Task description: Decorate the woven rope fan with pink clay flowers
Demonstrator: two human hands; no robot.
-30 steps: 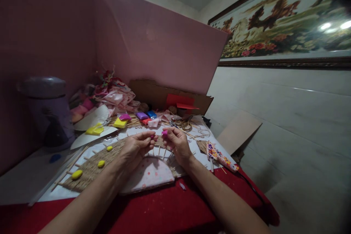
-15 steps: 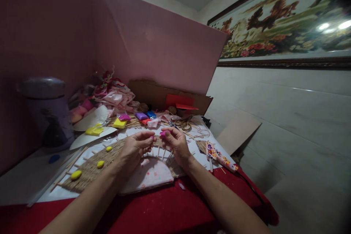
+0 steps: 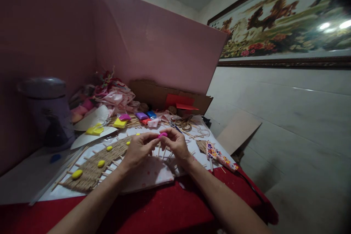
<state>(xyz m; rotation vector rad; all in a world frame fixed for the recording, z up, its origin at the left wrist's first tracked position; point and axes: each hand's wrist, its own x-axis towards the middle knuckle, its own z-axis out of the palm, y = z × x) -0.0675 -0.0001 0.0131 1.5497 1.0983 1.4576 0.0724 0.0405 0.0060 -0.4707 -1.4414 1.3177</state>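
A small lump of magenta modelling clay (image 3: 162,135) is pinched between the fingertips of both hands, above the table. My left hand (image 3: 141,148) grips its left side with closed fingers. From the right, my right hand (image 3: 177,147) holds the same lump between thumb and fingers. Below them lies a fan-shaped twine weaving (image 3: 91,172) with wooden sticks poking out along its edges. Several flattened yellow clay pieces (image 3: 101,163) sit on the weaving. A pale dotted cloth panel (image 3: 152,173) fills its inner part, partly hidden by my left hand and forearm.
Yellow clay (image 3: 120,123), purple clay (image 3: 141,116) and blue clay (image 3: 151,114) packs lie behind the hands. A lilac container (image 3: 49,117) stands at left. Scissors (image 3: 176,127) and a flower-patterned glue gun (image 3: 219,156) with a cable are at right. Red cloth (image 3: 153,212) covers the front edge.
The hands were slightly apart, with magenta clay at the fingertips of each. Now they meet on one lump, and my left hand has moved right, uncovering more yellow pieces.
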